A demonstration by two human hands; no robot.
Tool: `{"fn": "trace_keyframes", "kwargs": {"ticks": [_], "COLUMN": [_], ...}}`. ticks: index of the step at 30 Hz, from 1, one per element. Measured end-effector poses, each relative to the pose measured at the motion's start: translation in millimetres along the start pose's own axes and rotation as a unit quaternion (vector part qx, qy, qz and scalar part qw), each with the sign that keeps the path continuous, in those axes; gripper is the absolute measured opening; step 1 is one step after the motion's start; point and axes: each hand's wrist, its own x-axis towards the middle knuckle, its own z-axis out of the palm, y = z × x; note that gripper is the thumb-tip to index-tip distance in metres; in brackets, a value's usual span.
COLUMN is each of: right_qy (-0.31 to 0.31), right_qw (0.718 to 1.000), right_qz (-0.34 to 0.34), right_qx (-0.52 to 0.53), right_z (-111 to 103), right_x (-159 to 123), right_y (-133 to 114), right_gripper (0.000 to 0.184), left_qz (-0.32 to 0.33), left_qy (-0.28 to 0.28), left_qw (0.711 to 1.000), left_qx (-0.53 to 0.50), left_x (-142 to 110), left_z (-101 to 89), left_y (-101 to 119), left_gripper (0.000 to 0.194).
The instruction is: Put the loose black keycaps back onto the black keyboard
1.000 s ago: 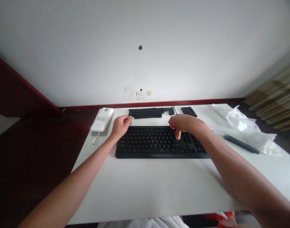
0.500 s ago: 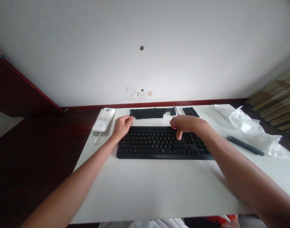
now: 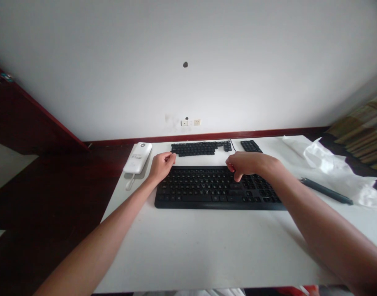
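1. Left hand [image 3: 161,165] sits at the upper left corner of the black keyboard [image 3: 207,188], its grip pinched together, thumb and forefinger meeting right at the near left end of the block of loose keycaps [image 3: 198,148]. Whether a keycap is caught in the pinch is too small to tell.
2. Right hand [image 3: 245,163] hovers over the upper right of the keyboard's main key field, its grip curled together, one fingertip [image 3: 238,178] pointing down onto the keys.
3. The keyboard lies flat in the middle of the frame on the white surface [image 3: 207,246], long side running left to right, both forearms reaching in from the bottom corners.
4. Just behind it, toward the wall, the keycaps lie laid out in rows, with a smaller separate block of keycaps [image 3: 250,146] to the right; a thin dark cable runs between the two.
5. Left of centre, a white power bank [image 3: 138,158] rests near the surface's left edge, just beside the left hand.
6. Far right, a dark slim tool [image 3: 326,191] lies slantwise, near crumpled clear plastic wrap [image 3: 336,168].
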Motion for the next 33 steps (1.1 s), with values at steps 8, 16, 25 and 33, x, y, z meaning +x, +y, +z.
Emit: {"fn": "trace_keyframes", "kwargs": {"ticks": [8, 16, 25, 33], "right_qy": [-0.009, 0.005, 0.004, 0.325], "right_qw": [1.000, 1.000, 0.999, 0.942], "right_qz": [0.000, -0.001, -0.015, 0.015], "right_qx": [0.001, 0.022, 0.042, 0.084], "right_z": [-3, -2, -4, 2], "right_x": [-6, -4, -3, 28], "right_y": [-8, -1, 3, 19], "right_gripper": [0.034, 0.029, 0.030, 0.042], "left_qz": [0.000, -0.003, -0.002, 0.000], "left_qy": [0.003, -0.001, -0.003, -0.001], "left_qw": [1.000, 1.000, 1.000, 1.000], "left_qx": [0.004, 0.004, 0.010, 0.009], "left_x": [0, 0, -2, -1], "left_z": [0.4, 0.3, -0.9, -0.3], "left_y": [2, -1, 2, 1], "left_gripper": [0.045, 0.045, 0.045, 0.046]}}
